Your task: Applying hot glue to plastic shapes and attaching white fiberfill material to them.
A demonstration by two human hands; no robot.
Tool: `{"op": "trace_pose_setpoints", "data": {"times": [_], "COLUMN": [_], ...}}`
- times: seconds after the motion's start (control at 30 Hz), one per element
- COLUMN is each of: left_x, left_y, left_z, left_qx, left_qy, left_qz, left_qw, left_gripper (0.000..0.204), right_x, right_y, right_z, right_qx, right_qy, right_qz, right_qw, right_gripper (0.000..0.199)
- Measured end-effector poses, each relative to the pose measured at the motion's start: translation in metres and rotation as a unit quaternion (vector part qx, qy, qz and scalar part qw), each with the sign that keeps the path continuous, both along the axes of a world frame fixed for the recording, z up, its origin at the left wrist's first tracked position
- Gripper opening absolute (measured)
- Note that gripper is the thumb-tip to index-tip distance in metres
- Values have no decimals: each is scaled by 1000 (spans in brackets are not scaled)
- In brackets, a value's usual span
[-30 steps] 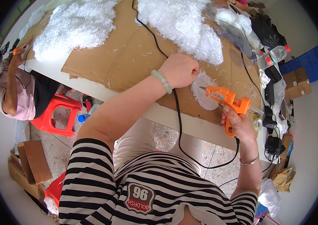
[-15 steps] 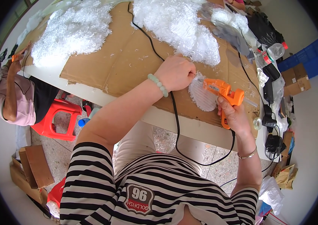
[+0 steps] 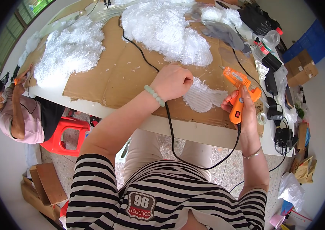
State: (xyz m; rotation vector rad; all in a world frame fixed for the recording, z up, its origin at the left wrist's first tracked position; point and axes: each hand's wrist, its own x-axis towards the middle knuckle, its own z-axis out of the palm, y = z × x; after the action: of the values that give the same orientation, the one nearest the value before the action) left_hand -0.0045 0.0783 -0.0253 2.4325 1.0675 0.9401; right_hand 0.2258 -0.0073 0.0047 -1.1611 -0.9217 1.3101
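Glue gun (image 3: 243,85) has swung away; white piece (image 3: 200,100) lies between hands (image 3: 172,82).

A black-and-white striped top (image 3: 170,184), shield badge (image 3: 141,206), pale trousers (image 3: 141,147), green beaded bracelet (image 3: 154,96) and silvery bangle (image 3: 251,154) are worn.

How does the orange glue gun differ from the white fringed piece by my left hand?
The glue gun is orange; the fringed piece is white and ribbed. The glue gun is tilted in your right hand; the fringed piece lies on the cardboard by your left hand. The glue gun has a black cord; the fringed piece shows none. Both are in front of you.
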Motion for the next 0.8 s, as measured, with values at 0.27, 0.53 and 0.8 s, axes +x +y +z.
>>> {"op": "trace_pose_setpoints", "data": {"times": [0.27,0.53,0.8], "left_x": [-6,-10,0], "left_y": [0,-12,1], "left_z": [29,18,6], "left_qx": [-190,-66,-42], "left_qy": [-69,31,32], "left_qz": [-1,51,63], "left_qw": [979,996,997], "left_gripper": [14,15,14], "right_x": [11,14,-7], "right_y": [8,-6,-12], "right_z": [-13,-2,3], "right_qx": [-3,26,12], "right_qy": [111,38,-245], "right_qz": [-10,58,157], "right_qw": [994,997,957], "right_gripper": [35,36,28]}}
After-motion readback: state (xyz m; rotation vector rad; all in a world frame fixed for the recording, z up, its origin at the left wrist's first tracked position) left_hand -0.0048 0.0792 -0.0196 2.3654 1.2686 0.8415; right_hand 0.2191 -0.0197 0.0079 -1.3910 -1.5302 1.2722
